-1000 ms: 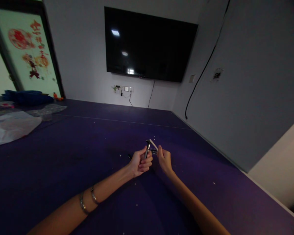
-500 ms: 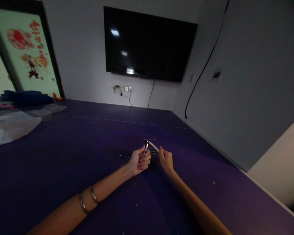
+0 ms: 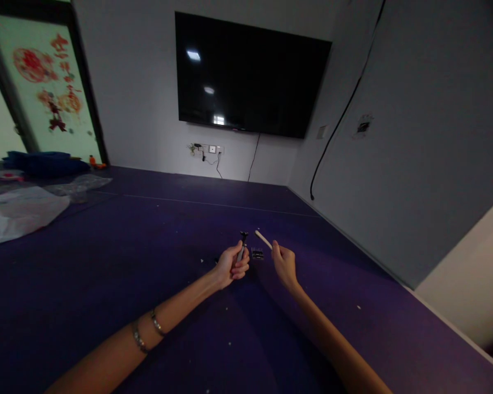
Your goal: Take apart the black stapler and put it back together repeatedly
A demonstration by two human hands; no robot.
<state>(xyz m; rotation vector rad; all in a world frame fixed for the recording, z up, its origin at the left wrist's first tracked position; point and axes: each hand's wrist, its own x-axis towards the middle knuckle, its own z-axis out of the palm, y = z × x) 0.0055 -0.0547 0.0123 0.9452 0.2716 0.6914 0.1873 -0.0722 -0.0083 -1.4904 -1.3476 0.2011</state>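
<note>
Upright in my left hand (image 3: pixel 232 265) is a razor (image 3: pixel 241 253) with a silver-grey handle and a small dark T-shaped head. The fingers wrap round its handle. My right hand (image 3: pixel 284 265) pinches a thin white stick (image 3: pixel 263 239) with a rounded tip. The stick slants up and left, its tip just right of the razor head and apart from it. Between the hands, a small dark piece with short prongs (image 3: pixel 257 253) lies on the purple surface (image 3: pixel 168 246); its exact kind is too small to tell.
White plastic sheets (image 3: pixel 24 210) and a dark blue cloth bundle (image 3: pixel 45 163) lie at the far left. Small white bits dot the purple surface. A television (image 3: pixel 250 74) hangs on the back wall above some sockets (image 3: pixel 212 149). A black cable (image 3: pixel 345 106) dangles along the right wall.
My right hand has drawn the white stick to the right, away from the razor head. My left hand has shifted slightly left, and the dark piece between them is more exposed.
</note>
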